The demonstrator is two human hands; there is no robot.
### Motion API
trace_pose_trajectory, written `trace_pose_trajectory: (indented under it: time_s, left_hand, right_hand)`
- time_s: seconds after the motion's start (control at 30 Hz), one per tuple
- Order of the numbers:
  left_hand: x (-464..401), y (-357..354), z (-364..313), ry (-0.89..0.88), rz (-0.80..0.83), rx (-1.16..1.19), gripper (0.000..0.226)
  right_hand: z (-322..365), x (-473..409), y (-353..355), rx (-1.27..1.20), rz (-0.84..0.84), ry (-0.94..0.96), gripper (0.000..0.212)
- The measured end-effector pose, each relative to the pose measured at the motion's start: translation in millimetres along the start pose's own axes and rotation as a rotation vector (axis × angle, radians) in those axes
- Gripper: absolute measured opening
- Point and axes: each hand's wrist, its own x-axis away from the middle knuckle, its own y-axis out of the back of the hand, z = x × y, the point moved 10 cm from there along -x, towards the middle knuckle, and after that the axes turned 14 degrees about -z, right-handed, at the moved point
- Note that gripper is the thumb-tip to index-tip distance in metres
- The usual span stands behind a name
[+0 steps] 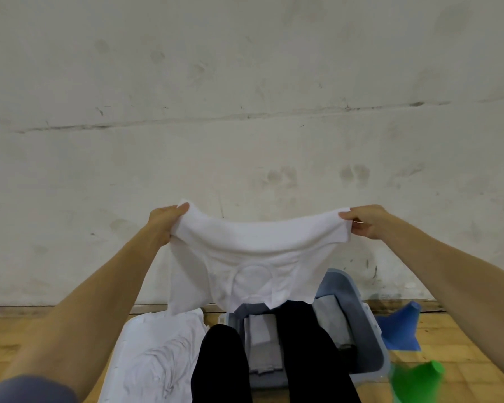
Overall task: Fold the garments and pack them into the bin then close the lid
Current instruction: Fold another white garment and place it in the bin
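White shirt [245, 257] (spread wide) in both hands' grip, above grey bin [370, 341].

A white T-shirt [245, 254] hangs spread in the air at 12 o'clock, collar down. Below it, toward 5 o'clock, the open grey bin [370, 344] holds folded grey garments [264, 341].

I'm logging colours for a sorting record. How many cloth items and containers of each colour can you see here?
White: 2, the held T-shirt and the crumpled white cloth on the floor.
Grey: 2 folded garments, one and another, in the bin.
Blue-grey: 1 bin.
Blue: 1 cone-like object.
Green: 1 blurred object.
Total: 7.
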Motion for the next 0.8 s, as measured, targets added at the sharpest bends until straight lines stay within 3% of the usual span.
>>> trace_pose_trajectory:
  time_s: [0.07,0.13,0.23,0.37,0.43,0.53,0.63,0.73,0.8]
  left_hand:
    - [-3.3,-1.5,20.8,0.135,0.039,-0.006,0.055]
    - [-8.1,-3.4,31.4,0.163,0.048,-0.003,0.043]
    - [-11.8,0.1,25.1,0.016,-0.023,-0.048,0.016]
    - [-14.0,-14.0,14.4,-0.138,0.104,0.040,0.019]
    - [-20.5,-21.5,19.4,-0.083,0.179,0.169,0.016]
    - [-32.4,-28.7,45.2,0.089,0.239,0.198,0.039]
    - [-44.5,-25.7,83.7,0.261,0.153,0.075,0.036]
    - [-40.7,-37.2,109.1,0.340,0.138,-0.007,0.026]
    - [-31.6,-50.8,119.7,0.374,0.150,-0.026,0.020]
  right_hand:
    - [-3.2,0.5,-3.6,-0.018,0.046,-0.003,0.042]
    - [-1.9,-0.5,-4.5,-0.050,0.063,0.020,0.042]
    - [2.0,-6.9,-1.0,-0.050,0.050,0.120,0.040]
    - [4.9,-6.7,-8.1,-0.031,0.088,0.221,0.036]
    - [3.0,-13.5,-12.3,-0.091,0.121,0.194,0.032]
    - [-11.1,-27.4,-13.4,-0.153,0.084,0.073,0.033]
    - [-33.2,-45.3,-7.3,0.087,-0.093,0.057,0.037]
    - [-44.8,-53.5,-16.2,0.251,-0.178,0.142,0.026]
    - [-46.5,-54.1,-21.2,0.322,-0.236,0.197,0.030]
